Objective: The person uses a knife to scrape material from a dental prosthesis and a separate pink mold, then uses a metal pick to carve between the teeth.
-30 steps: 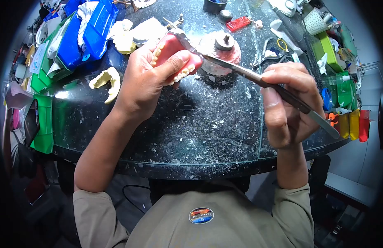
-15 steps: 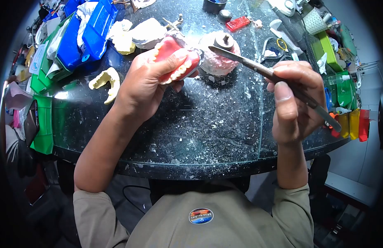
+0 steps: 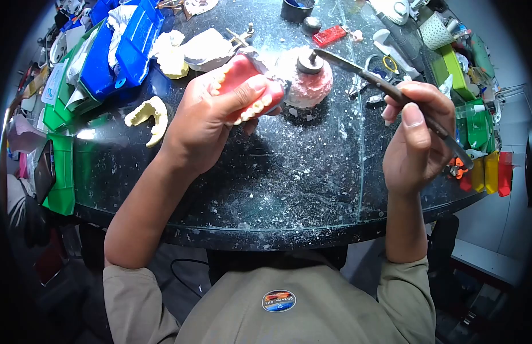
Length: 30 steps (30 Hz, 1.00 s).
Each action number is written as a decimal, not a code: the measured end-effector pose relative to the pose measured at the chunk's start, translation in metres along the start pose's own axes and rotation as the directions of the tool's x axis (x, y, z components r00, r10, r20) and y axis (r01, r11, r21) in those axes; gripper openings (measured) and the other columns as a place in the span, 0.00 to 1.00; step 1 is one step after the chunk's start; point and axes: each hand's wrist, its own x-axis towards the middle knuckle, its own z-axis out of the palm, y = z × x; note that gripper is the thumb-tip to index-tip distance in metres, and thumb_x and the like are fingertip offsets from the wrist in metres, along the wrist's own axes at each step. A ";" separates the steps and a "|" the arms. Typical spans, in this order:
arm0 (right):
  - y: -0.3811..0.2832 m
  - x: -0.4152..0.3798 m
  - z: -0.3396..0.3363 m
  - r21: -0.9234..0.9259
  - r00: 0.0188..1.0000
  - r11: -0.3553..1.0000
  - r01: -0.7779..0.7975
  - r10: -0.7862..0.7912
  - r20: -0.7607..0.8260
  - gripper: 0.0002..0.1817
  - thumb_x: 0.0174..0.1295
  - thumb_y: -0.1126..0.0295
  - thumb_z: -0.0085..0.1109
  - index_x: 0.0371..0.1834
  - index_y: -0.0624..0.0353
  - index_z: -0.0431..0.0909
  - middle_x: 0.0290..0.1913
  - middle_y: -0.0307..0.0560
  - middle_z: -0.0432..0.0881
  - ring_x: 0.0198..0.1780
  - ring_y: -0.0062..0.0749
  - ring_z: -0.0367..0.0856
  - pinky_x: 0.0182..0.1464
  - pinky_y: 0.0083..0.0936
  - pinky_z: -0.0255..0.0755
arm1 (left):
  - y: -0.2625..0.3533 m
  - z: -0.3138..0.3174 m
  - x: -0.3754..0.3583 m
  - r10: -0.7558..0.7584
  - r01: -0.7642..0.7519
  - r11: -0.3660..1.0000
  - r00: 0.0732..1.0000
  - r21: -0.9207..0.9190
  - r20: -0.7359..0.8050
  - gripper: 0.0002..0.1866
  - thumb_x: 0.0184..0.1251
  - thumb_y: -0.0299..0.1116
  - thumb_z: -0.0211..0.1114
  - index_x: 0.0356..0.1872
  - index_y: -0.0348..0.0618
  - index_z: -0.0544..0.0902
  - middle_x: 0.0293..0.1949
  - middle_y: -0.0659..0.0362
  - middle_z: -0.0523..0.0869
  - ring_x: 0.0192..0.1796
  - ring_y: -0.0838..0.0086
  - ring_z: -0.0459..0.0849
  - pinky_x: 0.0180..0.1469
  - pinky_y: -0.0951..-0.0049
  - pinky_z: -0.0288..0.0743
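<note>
My left hand (image 3: 200, 123) is closed around a pink wax denture (image 3: 238, 70) with a row of cream-coloured teeth, thumb pressed on the pink base between the teeth. Fingers of that hand pass underneath it, partly hidden. In my right hand (image 3: 416, 135) a long, dark wax knife (image 3: 366, 75) is gripped like a pen. Its far tip overlaps the top of the metal wick holder (image 3: 309, 62) in this view. That holder sits on a burner with a lumpy, pink-crusted body (image 3: 312, 90), just right of the denture.
A cream horseshoe-shaped piece (image 3: 157, 117) lies left of my forearm. White plaster models (image 3: 208, 47) stand behind the left hand. Blue bins (image 3: 134, 43) fill the back left. A red block (image 3: 329, 35) and a dark cup (image 3: 297, 10) are behind the burner. White crumbs litter the black tabletop (image 3: 277, 189).
The wax knife has shifted right and away from me, its tip passing from in front of the wick holder to its top. The left hand with the denture has moved slightly right.
</note>
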 end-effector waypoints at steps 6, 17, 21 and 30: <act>0.003 -0.001 -0.010 0.051 0.996 0.996 -0.074 0.076 -0.039 0.11 0.57 0.76 0.53 0.41 0.70 0.72 0.33 0.51 0.78 0.29 0.22 0.75 0.33 0.16 0.70 | 0.001 0.007 -0.001 0.077 -0.078 0.993 0.997 0.086 0.007 0.12 0.63 0.39 0.61 0.36 0.40 0.75 0.30 0.59 0.82 0.32 0.80 0.81 0.27 0.83 0.68; 0.003 -0.001 -0.011 0.025 0.995 0.997 -0.073 0.074 -0.066 0.11 0.57 0.75 0.55 0.42 0.70 0.72 0.33 0.50 0.79 0.29 0.22 0.76 0.34 0.15 0.71 | 0.003 0.009 -0.002 -0.022 0.022 1.000 1.000 0.011 0.021 0.11 0.63 0.38 0.61 0.36 0.40 0.75 0.29 0.61 0.81 0.32 0.78 0.82 0.26 0.83 0.68; 0.004 -0.001 -0.012 0.020 0.996 0.998 -0.063 0.065 -0.055 0.11 0.56 0.75 0.55 0.42 0.70 0.72 0.34 0.50 0.79 0.30 0.22 0.76 0.34 0.15 0.71 | 0.002 0.009 -0.002 -0.041 0.041 0.999 0.999 -0.001 0.032 0.11 0.63 0.38 0.62 0.36 0.40 0.74 0.29 0.61 0.81 0.32 0.78 0.82 0.26 0.83 0.68; 0.004 -0.001 -0.012 0.029 0.998 0.998 -0.053 0.054 -0.038 0.11 0.56 0.77 0.54 0.42 0.70 0.72 0.34 0.51 0.78 0.30 0.22 0.76 0.34 0.16 0.72 | 0.002 0.010 -0.002 -0.019 0.019 1.000 1.000 0.022 0.020 0.11 0.63 0.37 0.61 0.35 0.41 0.74 0.28 0.61 0.80 0.32 0.78 0.82 0.25 0.83 0.67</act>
